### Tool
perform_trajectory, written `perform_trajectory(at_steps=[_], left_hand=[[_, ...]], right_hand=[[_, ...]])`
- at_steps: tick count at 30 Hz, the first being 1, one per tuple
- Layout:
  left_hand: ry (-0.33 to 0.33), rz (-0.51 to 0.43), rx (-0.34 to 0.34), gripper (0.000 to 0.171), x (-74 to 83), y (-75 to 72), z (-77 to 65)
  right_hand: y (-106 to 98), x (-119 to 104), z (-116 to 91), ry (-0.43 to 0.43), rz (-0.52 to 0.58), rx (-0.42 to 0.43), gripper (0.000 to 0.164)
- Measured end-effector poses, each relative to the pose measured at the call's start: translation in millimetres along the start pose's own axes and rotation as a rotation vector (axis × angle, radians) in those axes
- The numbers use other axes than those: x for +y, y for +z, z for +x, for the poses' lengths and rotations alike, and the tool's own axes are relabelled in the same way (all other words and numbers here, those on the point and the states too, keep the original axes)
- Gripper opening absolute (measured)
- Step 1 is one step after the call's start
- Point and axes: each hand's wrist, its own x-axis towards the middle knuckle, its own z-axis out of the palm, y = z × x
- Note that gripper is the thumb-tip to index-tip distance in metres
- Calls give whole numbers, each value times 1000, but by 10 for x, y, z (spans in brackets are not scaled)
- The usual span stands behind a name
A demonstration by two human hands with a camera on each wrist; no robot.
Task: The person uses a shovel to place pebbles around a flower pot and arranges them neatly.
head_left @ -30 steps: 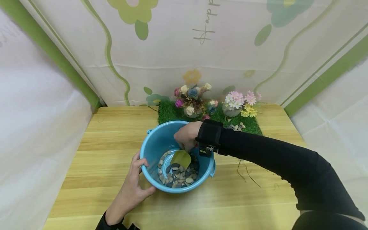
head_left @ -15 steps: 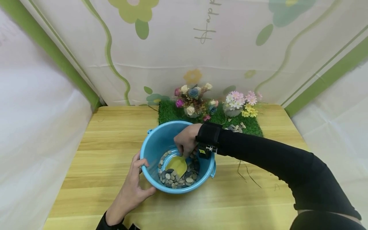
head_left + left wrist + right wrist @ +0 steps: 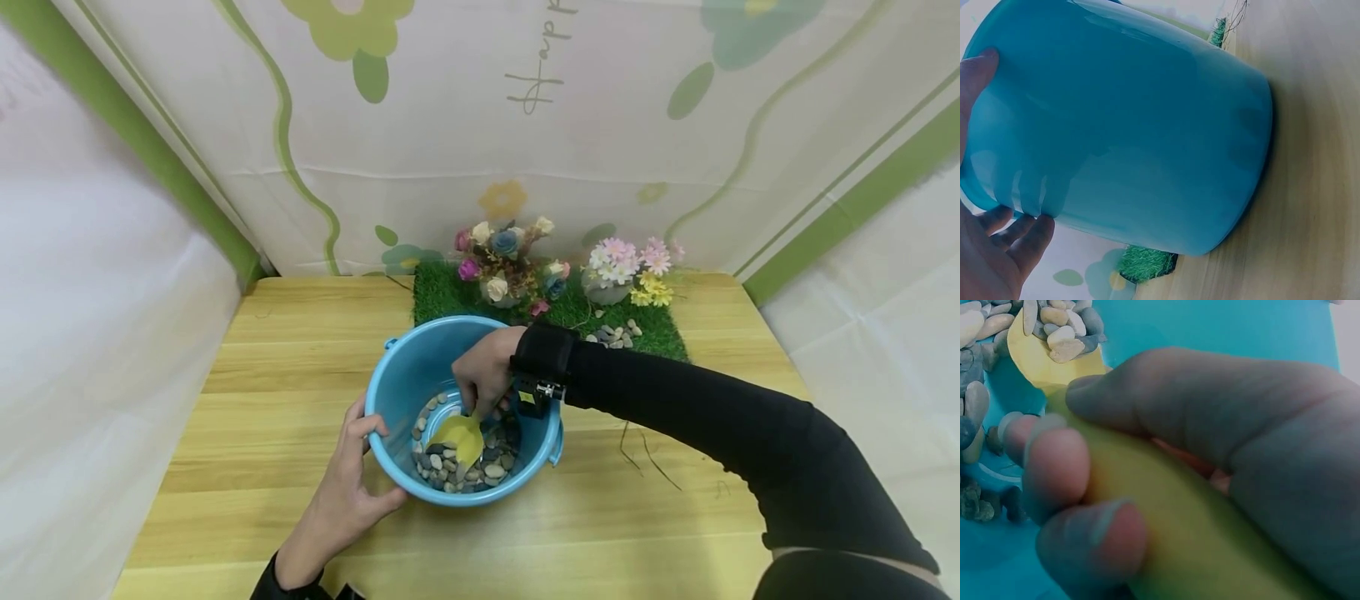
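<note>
A blue bucket (image 3: pixel 416 358) tilts toward me on the wooden table, with pebbles (image 3: pixel 493 471) over its bottom. My left hand (image 3: pixel 347 479) grips the bucket's left rim, fingers hooked over the edge and thumb against the outside. The left wrist view shows the bucket's smooth outer wall (image 3: pixel 1122 137). Inside the bucket, my right hand (image 3: pixel 486 367) grips a yellow toy shovel (image 3: pixel 459 437). In the right wrist view, thumb and fingers wrap the shovel's handle (image 3: pixel 1166 506), and several pebbles (image 3: pixel 1066 331) lie on its blade (image 3: pixel 1029 359).
Behind the bucket lies an artificial grass mat (image 3: pixel 435 300) bearing a mixed flower arrangement (image 3: pixel 506 258) and a pink, white and yellow one (image 3: pixel 618 262). Loose pebbles (image 3: pixel 618 335) lie on the mat. Thin dark strands (image 3: pixel 652 458) lie on the table (image 3: pixel 300 375) to the right.
The shovel's blade has tipped and moved down toward the near side of the bucket, in among the pebbles. My right hand shifted slightly with it; the left hand and bucket stayed put.
</note>
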Motion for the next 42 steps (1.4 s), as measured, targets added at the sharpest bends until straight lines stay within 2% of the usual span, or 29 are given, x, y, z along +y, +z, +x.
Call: perform_trajectory(at_steps=[5,15,20,35,42], left_hand=[[-6,2,-4,73,-19,-5,-10],[8,-8,-1,73,-4,-3,12],[5,-5,-1,73,7,-7,13],[6,2,4,72,11,-9,20],[26,-3,8,70,-7,-9,11]], right_hand=[[10,6,24,1,0,0,36],[-17,44,15,-28,22,-2,23],[-32,44,-3,-15,43,-11,23],[-62,26,-106,-85,61,-40,24],[-37,-32,-69,-54,35,-8,21]])
